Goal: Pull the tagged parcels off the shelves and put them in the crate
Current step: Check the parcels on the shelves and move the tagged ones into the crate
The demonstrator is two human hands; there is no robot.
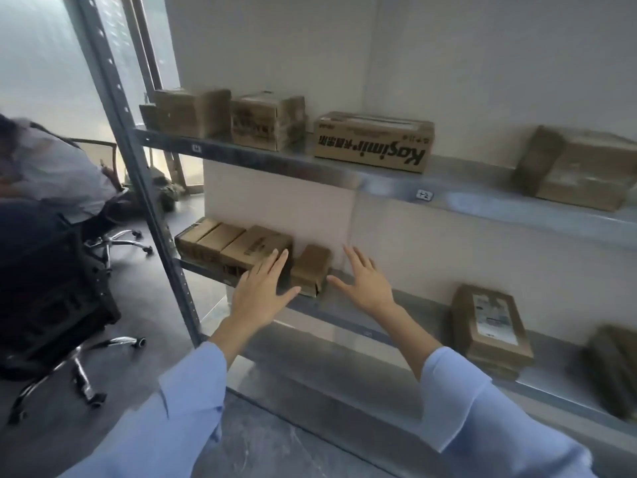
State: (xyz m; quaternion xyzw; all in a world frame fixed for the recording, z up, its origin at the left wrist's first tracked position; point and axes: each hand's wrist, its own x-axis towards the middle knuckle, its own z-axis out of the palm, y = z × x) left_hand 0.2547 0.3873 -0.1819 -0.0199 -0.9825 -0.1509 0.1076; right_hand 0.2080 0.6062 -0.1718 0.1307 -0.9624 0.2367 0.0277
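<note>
Cardboard parcel (310, 270) between two spread, empty hands, left (263, 288) and right (365, 282).

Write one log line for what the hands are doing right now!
step: reaching | target: small parcel on lower shelf | left hand: open, beside it | right hand: open, beside it | held: nothing

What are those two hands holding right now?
Nothing. Both the left hand and right hand are open, either side of a small parcel on the shelf.
</note>
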